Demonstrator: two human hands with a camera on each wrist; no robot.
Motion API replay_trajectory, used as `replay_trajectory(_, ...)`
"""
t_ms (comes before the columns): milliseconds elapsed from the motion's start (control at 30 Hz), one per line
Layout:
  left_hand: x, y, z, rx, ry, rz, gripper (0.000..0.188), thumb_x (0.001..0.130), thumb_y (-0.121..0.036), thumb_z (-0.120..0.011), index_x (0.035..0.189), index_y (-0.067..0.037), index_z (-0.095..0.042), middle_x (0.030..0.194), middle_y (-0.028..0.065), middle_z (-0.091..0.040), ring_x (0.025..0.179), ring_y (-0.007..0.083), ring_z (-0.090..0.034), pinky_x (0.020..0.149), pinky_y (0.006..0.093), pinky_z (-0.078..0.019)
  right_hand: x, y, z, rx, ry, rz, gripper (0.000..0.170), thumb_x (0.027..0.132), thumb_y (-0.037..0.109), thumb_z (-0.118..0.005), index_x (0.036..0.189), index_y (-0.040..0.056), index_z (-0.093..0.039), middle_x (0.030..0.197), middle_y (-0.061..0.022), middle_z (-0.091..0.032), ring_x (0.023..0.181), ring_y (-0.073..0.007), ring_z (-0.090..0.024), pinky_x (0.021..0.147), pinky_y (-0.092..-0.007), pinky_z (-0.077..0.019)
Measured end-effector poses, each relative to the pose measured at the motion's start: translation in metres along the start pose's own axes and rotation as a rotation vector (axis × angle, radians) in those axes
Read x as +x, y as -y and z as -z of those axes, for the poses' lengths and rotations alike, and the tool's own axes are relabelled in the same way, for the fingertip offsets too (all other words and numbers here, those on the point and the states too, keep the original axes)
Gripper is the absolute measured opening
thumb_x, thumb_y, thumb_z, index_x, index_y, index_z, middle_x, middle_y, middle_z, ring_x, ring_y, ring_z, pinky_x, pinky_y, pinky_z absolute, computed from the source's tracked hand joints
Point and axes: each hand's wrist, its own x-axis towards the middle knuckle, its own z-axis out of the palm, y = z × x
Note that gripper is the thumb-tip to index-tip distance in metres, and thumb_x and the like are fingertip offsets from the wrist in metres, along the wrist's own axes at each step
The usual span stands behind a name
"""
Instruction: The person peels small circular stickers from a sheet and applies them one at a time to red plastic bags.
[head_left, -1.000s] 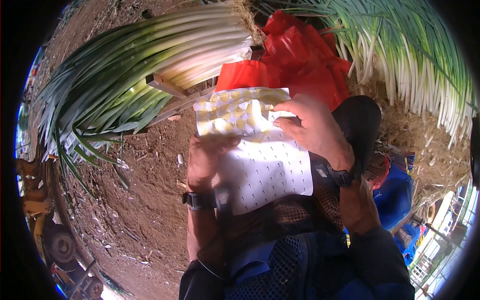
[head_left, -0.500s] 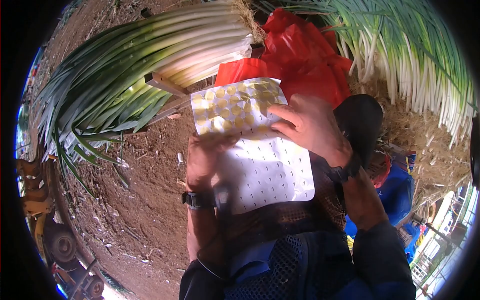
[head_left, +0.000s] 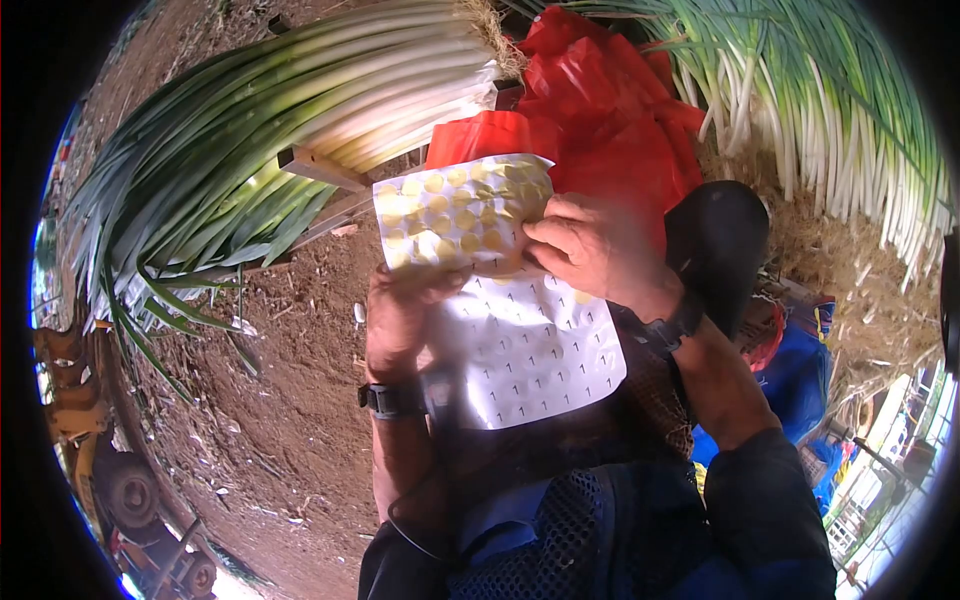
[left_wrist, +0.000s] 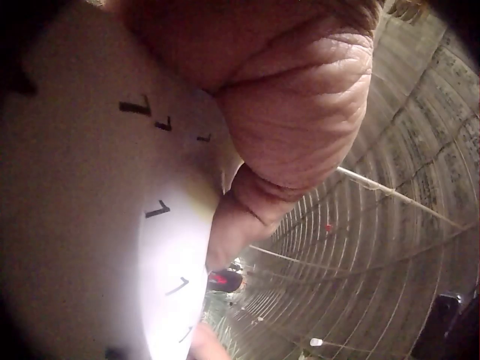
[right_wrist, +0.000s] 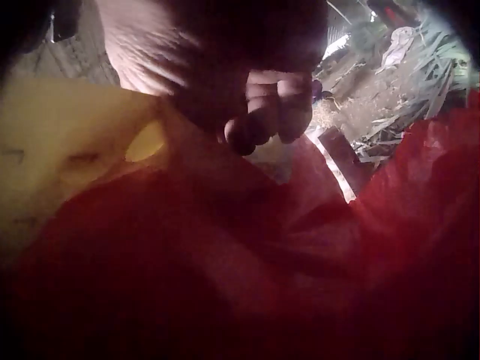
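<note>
A white sheet of stickers (head_left: 540, 350) lies tilted above the person's lap. Round yellow stickers (head_left: 466, 219) fill its upper part; rows of printed "1" marks cover the lower part. The left hand (head_left: 400, 310) grips the sheet's left edge, thumb over the front; the left wrist view shows the hand (left_wrist: 300, 112) close up against the paper. At the sheet's right side, near the border of the stickers, the right hand (head_left: 605, 250) pinches at a sticker with thumb and forefinger. That sticker is hidden by the fingertips. In the right wrist view its fingers (right_wrist: 259, 112) are curled.
A red plastic bag (head_left: 600, 110) lies just beyond the sheet. Large leeks (head_left: 250, 130) rest on a metal-framed rack at the left, and thinner green onions (head_left: 800, 90) are heaped at the right. Blue bags (head_left: 795, 380) sit by the right knee, on bare soil.
The right hand has shifted slightly left over the sheet, its thumb and forefinger closing together. The sheet's top has moved left and up; the left hand keeps its grip.
</note>
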Motion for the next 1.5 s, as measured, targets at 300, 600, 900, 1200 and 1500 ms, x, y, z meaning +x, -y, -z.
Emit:
replay_trajectory(300, -0.001, -0.001, -0.002, -0.007, -0.009, 0.024, 0.023, 0.08, -0.01, -0.075, 0.094, 0.008, -0.074, 0.085, 0.0155, -0.074, 0.073, 0.0194, -0.07, 0.071, 0.0318, -0.0575, -0.005, -0.003, -0.011, 0.164, -0.149, -0.03, 0.017, 0.079, 0.0, -0.072, 0.095, 0.0034, -0.067, 0.085, -0.0092, -0.063, 0.069, -0.0245, -0.063, 0.062, -0.0346, -0.0522)
replay_trajectory(600, -0.001, 0.01, 0.005, -0.051, -0.058, 0.0, 0.022, 0.081, -0.011, -0.073, 0.093, 0.008, -0.074, 0.085, 0.0162, -0.074, 0.074, 0.0194, -0.071, 0.072, 0.0316, -0.0572, 0.0, 0.007, -0.002, 0.305, -0.191, -0.185, 0.014, 0.08, 0.005, -0.072, 0.093, 0.0052, -0.067, 0.082, -0.0095, -0.061, 0.076, -0.0274, -0.064, 0.065, -0.0377, -0.0534)
replay_trajectory(900, -0.001, 0.008, 0.005, -0.059, -0.022, -0.002, 0.023, 0.079, -0.011, -0.074, 0.094, 0.006, -0.075, 0.084, 0.0133, -0.075, 0.074, 0.0171, -0.069, 0.073, 0.0294, -0.0542, 0.011, 0.011, -0.005, 0.084, -0.068, -0.019, 0.009, 0.081, 0.009, -0.07, 0.09, 0.0069, -0.066, 0.088, -0.0068, -0.061, 0.08, -0.0262, -0.064, 0.068, -0.0384, -0.055)
replay_trajectory(1200, 0.002, 0.007, 0.009, -0.164, -0.009, 0.095, 0.03, 0.068, -0.004, -0.078, 0.096, 0.005, -0.073, 0.092, 0.0107, -0.074, 0.083, 0.0177, -0.069, 0.081, 0.0288, -0.0543, 0.016, 0.011, -0.005, 0.053, -0.046, 0.038, 0.014, 0.078, 0.005, -0.072, 0.089, 0.0085, -0.065, 0.086, -0.0049, -0.062, 0.077, -0.0238, -0.064, 0.064, -0.0356, -0.0531)
replay_trajectory(1500, 0.003, 0.009, 0.01, -0.133, 0.007, 0.065, 0.03, 0.067, -0.004, -0.078, 0.095, 0.005, -0.073, 0.09, 0.0112, -0.074, 0.081, 0.0173, -0.069, 0.079, 0.0288, -0.0549, 0.016, 0.016, -0.005, -0.14, -0.002, 0.119, 0.015, 0.075, 0.005, -0.072, 0.087, 0.0083, -0.063, 0.084, -0.0035, -0.059, 0.076, -0.0218, -0.062, 0.063, -0.0353, -0.0523)
